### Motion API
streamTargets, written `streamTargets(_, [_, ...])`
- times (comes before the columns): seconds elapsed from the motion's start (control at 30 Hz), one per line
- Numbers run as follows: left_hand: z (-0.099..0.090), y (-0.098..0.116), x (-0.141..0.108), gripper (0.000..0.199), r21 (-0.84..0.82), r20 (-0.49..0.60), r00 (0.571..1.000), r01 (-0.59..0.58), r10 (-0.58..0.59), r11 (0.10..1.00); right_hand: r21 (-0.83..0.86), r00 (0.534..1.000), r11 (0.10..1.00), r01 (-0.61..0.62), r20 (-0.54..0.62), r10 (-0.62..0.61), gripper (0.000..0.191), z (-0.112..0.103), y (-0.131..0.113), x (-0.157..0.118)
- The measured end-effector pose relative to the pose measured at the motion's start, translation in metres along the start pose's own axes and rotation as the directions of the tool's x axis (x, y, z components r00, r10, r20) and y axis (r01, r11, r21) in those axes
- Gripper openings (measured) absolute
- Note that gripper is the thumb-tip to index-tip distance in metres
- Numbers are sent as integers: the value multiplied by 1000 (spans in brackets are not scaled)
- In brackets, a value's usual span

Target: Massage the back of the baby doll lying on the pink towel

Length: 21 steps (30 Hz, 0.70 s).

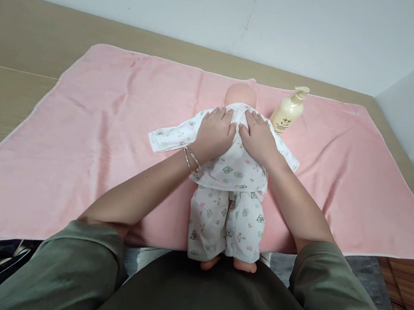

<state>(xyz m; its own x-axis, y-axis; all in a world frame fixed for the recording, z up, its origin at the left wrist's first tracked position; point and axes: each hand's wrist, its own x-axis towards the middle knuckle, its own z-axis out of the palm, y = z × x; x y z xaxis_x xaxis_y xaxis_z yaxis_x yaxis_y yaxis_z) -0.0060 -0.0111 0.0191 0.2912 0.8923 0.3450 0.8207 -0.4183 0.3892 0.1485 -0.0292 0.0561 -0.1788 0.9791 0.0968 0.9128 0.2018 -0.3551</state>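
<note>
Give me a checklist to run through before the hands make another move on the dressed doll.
1. Left hand and right hand resting on the bald doll in white printed clothes: ok.
2. Cream plastic pump bottle standing, not touched by either hand: ok.
3. Doll wholly on the soft pink cloth: not ok, its bare feet reach past the near edge.
4. Left wrist free of jewellery: not ok, thin metal bangles there.
5. Pump locked: cannot tell.

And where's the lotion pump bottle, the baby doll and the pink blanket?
Pump bottle [288, 110]: head view, on its body.
Baby doll [241, 94]: head view, on its head.
Pink blanket [68, 153]: head view, bare part, person's left.
</note>
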Motion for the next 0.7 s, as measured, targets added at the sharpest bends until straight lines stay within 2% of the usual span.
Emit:
streamTargets(0.3, [-3,3,-2,51,18,7,1000,0,0,1000,-5,999,1000,3,-49,-3,61,12,7,2])
streamTargets(0.53, [0,-1,-2,50,-9,-32,999,-28,27,1000,-34,999,999,-21,-46,19,61,8,1,0])
streamTargets(0.7, [2,-2,-2,50,-25,-37,999,-19,18,1000,-33,999,999,12,-33,-13,60,6,2,1])
